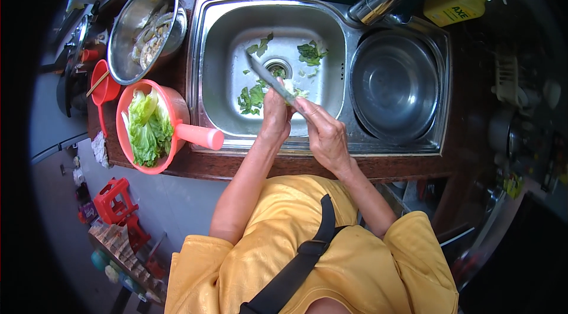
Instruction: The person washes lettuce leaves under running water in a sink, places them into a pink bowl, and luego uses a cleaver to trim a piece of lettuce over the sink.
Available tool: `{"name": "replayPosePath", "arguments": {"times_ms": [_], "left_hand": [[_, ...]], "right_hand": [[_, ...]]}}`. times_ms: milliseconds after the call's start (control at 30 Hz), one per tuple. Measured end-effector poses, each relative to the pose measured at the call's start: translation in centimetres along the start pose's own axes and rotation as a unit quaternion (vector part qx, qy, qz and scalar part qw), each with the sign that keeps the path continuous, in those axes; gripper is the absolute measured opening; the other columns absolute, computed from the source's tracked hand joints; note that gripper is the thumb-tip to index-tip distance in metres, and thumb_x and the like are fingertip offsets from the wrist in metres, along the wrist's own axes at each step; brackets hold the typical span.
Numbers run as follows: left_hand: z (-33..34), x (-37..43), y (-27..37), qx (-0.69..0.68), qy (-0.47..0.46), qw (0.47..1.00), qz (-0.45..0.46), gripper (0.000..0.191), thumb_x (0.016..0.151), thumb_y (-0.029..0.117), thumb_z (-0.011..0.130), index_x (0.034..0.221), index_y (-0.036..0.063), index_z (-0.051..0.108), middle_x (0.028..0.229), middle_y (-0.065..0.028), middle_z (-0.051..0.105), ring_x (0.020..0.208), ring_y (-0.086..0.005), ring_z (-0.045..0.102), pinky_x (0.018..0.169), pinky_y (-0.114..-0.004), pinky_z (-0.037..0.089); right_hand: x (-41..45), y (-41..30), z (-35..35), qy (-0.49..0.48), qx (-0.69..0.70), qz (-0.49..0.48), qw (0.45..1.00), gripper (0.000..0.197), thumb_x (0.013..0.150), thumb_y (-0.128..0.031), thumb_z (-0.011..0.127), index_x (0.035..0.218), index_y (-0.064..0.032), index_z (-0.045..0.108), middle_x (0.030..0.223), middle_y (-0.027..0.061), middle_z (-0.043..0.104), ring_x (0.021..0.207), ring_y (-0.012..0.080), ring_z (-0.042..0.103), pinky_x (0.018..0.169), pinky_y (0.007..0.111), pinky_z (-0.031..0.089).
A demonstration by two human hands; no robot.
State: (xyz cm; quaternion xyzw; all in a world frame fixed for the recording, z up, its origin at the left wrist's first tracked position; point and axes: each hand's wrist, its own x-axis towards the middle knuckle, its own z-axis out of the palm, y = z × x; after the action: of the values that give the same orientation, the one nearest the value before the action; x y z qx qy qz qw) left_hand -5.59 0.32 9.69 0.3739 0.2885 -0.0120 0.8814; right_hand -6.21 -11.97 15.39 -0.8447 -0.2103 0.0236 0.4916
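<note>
My right hand (326, 134) grips a knife (270, 78) by its near end, its blade slanting up and left over the steel sink (213, 65). Close beside it, my left hand (276, 114) holds a pale green piece of lettuce (298, 91), partly hidden by the blade and fingers. Torn lettuce leaves (252, 99) lie on the sink floor around the drain (278, 68), with darker green pieces (312, 53) to the right. At the left, a pink long-handled plastic basin (179, 105) holds larger lettuce leaves (148, 132).
A tilted steel bowl (120, 43) holding what looks like raw shrimp stands behind the pink basin, beside a red ladle (104, 88). Right of the sink sit a large steel basin (395, 83), the faucet (377, 3) and a yellow soap bottle (455, 5).
</note>
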Motion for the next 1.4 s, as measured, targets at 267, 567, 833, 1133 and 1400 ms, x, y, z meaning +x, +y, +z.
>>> {"name": "replayPosePath", "arguments": {"times_ms": [267, 567, 833, 1133, 1400], "left_hand": [[-0.3, 0.4, -1.0, -0.064, -0.002, 0.996, 0.055, 0.02, 0.089, 0.033, 0.051, 0.083, 0.0165, 0.041, 0.075, 0.0047, 0.037, 0.069, -0.0054, 0.042, 0.061, -0.025, 0.039], [1.7, -0.4, -0.8, -0.01, 0.022, 0.99, 0.138, 0.022, 0.091, 0.029, 0.047, 0.078, 0.0146, 0.039, 0.073, 0.003, 0.037, 0.066, -0.007, 0.04, 0.06, -0.028, 0.039], [-0.5, 1.0, -2.0, 0.02, 0.097, 0.992, 0.076, 0.018, 0.093, 0.027, 0.044, 0.08, 0.013, 0.042, 0.07, 0.0039, 0.039, 0.061, -0.0072, 0.04, 0.052, -0.025, 0.035], [0.9, 0.1, 0.1, 0.177, 0.098, 0.978, 0.041, 0.022, 0.093, 0.026, 0.042, 0.081, 0.0082, 0.042, 0.06, 0.0028, 0.037, 0.049, -0.0054, 0.035, 0.041, -0.02, 0.031], [1.1, -0.5, 1.5, 0.122, 0.056, 0.991, -0.014, 0.021, 0.091, 0.028, 0.047, 0.093, 0.0072, 0.046, 0.079, -0.0029, 0.049, 0.06, -0.0086, 0.051, 0.053, -0.02, 0.046]], "right_hand": [[-0.3, -0.7, 0.3, -0.023, -0.06, -0.031, 0.997, 0.05, 0.068, 0.01, 0.045, 0.116, -0.0046, 0.052, 0.113, 0.0181, 0.054, 0.091, 0.033, 0.059, 0.071, 0.037, 0.052], [-0.5, -1.0, 0.7, -0.052, -0.111, -0.009, 0.992, 0.05, 0.07, 0.009, 0.046, 0.119, -0.0037, 0.05, 0.119, 0.0178, 0.051, 0.088, 0.0349, 0.06, 0.068, 0.037, 0.051], [0.4, -0.6, 1.7, -0.018, -0.017, 0.036, 0.999, 0.045, 0.071, 0.01, 0.041, 0.115, 0.0004, 0.047, 0.115, 0.0183, 0.05, 0.097, 0.0368, 0.054, 0.077, 0.04, 0.046], [1.5, -0.1, -0.1, -0.016, 0.019, 0.039, 0.999, 0.038, 0.071, 0.014, 0.042, 0.106, 0.0039, 0.053, 0.102, 0.0185, 0.056, 0.093, 0.0352, 0.056, 0.077, 0.038, 0.046], [2.3, 0.5, -0.7, -0.024, 0.002, 0.048, 0.999, 0.041, 0.068, 0.014, 0.042, 0.107, 0.0064, 0.053, 0.102, 0.0193, 0.056, 0.094, 0.0342, 0.056, 0.082, 0.037, 0.044]]}}
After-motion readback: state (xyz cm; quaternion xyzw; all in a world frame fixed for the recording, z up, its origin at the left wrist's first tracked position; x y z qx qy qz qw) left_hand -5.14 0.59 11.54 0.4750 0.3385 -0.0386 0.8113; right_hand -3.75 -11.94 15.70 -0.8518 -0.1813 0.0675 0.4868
